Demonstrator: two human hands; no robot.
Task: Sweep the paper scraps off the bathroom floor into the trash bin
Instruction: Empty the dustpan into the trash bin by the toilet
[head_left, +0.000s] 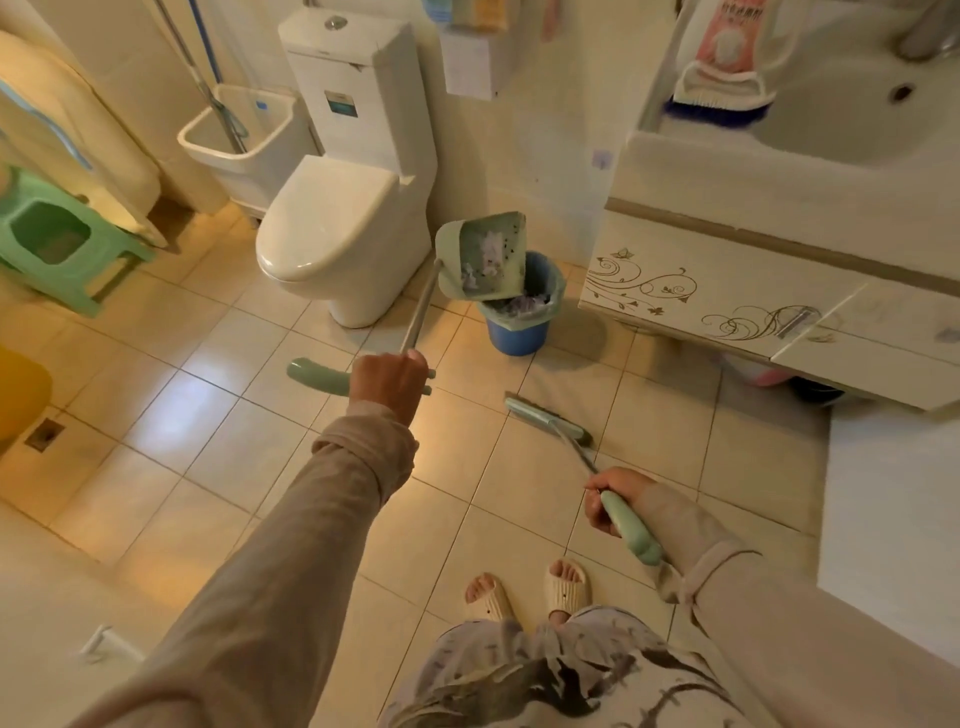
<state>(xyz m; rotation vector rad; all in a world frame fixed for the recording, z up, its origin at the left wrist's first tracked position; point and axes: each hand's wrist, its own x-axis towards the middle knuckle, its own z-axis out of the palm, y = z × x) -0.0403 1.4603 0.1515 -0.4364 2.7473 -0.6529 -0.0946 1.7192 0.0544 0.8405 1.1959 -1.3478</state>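
At the centre of the frame the left hand (387, 382) is closed around the dustpan (483, 257) handle, tipping the pan over the blue trash bin (519, 325) beside the toilet (337, 228). Paper scraps (485, 260) cling inside the pan and more lie in the bin. At lower right, the right hand (610, 501) grips the broom (550, 418), whose head rests on the tiled floor (208, 415).

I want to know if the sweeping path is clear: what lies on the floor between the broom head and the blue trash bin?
In the head view, only bare tile separates the broom head from the trash bin; no scraps show there.
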